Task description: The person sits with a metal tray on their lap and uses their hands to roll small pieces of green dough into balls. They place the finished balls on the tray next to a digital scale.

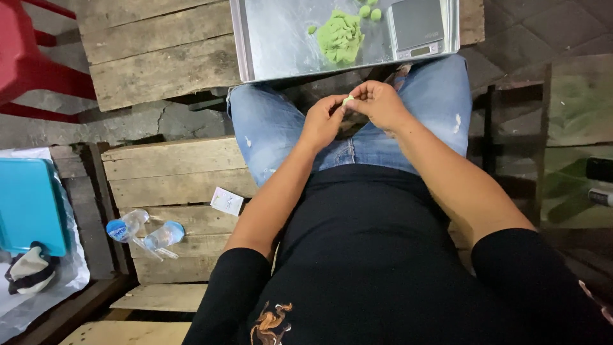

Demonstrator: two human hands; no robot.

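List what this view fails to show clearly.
- Head view: the pale green piece between left hand and right hand is mostly covered by fingertips; shape unclear.
- Scale display: too small to make out.
- Metal tray: far side cut off by the top edge.

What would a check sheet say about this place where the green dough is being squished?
Surface: shiny metal tray resting on wooden planks.
Job's things: green dough heap, three small dough balls, tiny dough bit pinched between both hands.
Clutter: small digital scale on the tray, two crushed plastic cups, small card, blue tray.
Grippers: left hand and right hand meet over the lap.
Cables: nothing seen.
Surroundings: red chair, cracked paving.
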